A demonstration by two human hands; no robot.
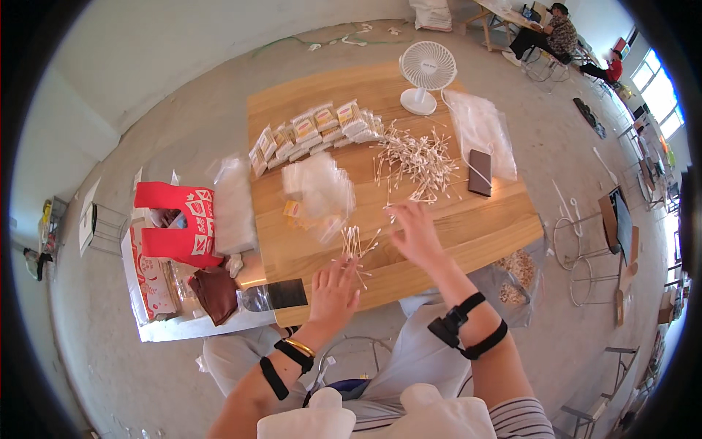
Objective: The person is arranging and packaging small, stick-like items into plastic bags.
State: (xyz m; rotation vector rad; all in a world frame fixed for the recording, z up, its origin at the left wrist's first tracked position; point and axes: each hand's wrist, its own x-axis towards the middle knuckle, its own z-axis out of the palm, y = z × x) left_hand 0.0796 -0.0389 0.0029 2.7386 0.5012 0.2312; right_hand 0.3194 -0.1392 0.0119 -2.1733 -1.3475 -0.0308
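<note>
Cotton swabs [420, 162] lie in pile on table [482, 228]; my L hand [334, 293] touches a small bunch [352, 241], fingers stretched; R hand [418, 233] is nr pile, its grip I cannot tell.

Your left grip [335, 293] rests its fingers on a small bunch of cotton swabs [352, 240] at the near part of the wooden tabletop [468, 227]. Your right grip [415, 233] is to the right of it and a little farther forward, fingers bent, near a loose heap of swabs [418, 162]; whether it pinches one is hard to tell. Ahead of your left grip lie clear pouches [314, 186], with rows of filled packets [306, 130] beyond them. Past the heap from your right grip stands a white fan [420, 101]; ahead and right lies a dark phone [480, 173]. Well left of your left grip sits a red bag [194, 227]
</note>
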